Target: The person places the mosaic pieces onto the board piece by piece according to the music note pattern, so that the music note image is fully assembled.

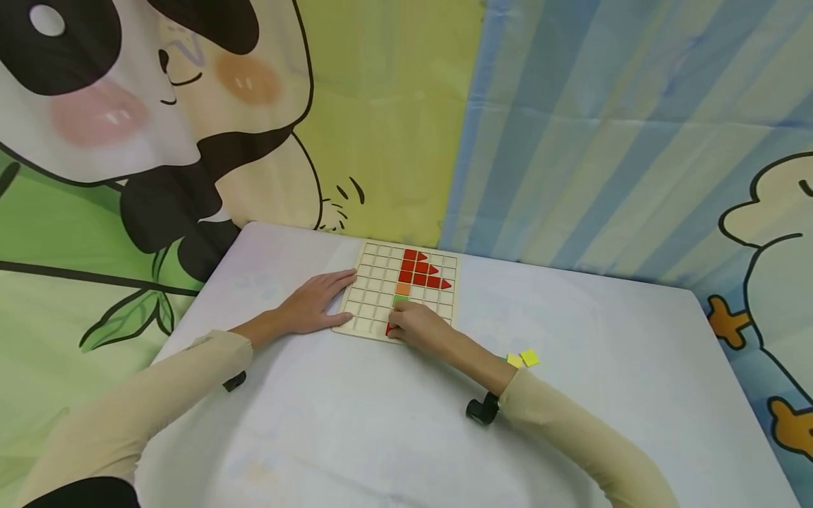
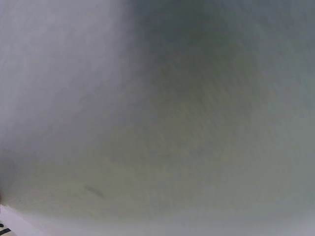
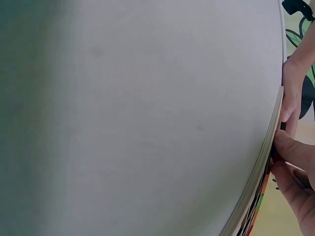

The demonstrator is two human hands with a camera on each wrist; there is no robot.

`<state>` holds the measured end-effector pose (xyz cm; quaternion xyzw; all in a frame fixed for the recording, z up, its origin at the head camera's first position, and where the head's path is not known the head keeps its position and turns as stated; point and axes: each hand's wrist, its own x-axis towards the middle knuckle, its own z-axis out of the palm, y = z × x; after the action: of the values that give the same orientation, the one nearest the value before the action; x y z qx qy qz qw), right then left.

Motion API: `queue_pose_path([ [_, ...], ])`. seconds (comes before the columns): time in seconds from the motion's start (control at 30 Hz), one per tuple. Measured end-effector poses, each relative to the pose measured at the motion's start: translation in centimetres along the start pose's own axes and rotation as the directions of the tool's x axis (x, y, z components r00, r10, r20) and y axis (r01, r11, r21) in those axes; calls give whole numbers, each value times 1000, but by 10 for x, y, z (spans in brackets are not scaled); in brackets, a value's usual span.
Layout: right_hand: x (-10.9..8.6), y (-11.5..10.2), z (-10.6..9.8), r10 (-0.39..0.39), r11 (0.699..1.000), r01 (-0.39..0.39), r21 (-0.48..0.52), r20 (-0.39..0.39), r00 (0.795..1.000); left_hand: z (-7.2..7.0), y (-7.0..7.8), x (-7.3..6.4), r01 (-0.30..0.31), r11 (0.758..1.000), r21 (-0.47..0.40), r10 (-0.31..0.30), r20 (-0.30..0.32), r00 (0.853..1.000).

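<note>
A pale wooden grid board (image 1: 368, 293) lies flat on the white table. Red square and triangular tiles (image 1: 416, 267) form three rows in its upper right, with an orange tile (image 1: 403, 288) and a green tile (image 1: 400, 298) below them. My left hand (image 1: 311, 303) steadies the board's left edge, thumb and fingers spread apart. Over the lower middle of the board, my right hand (image 1: 419, 327) pinches a small red piece (image 1: 389, 329), mostly covered by the fingers. In the right wrist view, the right thumb and fingers (image 3: 295, 172) meet at the board's edge. The left wrist view is too blurred to show the left hand.
Yellow tiles (image 1: 529, 358) lie on the table (image 1: 356, 430) beside my right forearm, with a bit of green partly hidden there. Behind the table's far edge hangs a printed cloth backdrop (image 1: 394, 120).
</note>
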<state>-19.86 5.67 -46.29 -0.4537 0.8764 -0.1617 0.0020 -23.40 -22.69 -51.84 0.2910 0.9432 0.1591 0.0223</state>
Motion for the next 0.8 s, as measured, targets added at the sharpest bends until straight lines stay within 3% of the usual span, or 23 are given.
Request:
queue_pose_path([
  [0.17, 4, -1, 0, -7, 1000, 8, -22, 34, 999, -2, 1, -1, -1, 1000, 1, 1, 1, 1000],
  [0.37, 8, -1, -10, 24, 999, -32, 38, 187, 982, -3, 2, 0, 3, 1000, 2, -3, -3, 1000],
  [0.47, 5, 3, -17, -13, 997, -3, 71, 228, 974, -4, 2, 0, 7, 1000, 5, -7, 5, 1000],
  [0.63, -9, 14, -22, -94, 991, 73, 108, 201, 975, -5, 3, -1, 30, 1000, -8, -30, 29, 999],
  [0.8, -33, 25, -37, -34, 993, 20, 116, 124, 992, -3, 3, 0, 41, 999, -33, -40, 10, 999],
])
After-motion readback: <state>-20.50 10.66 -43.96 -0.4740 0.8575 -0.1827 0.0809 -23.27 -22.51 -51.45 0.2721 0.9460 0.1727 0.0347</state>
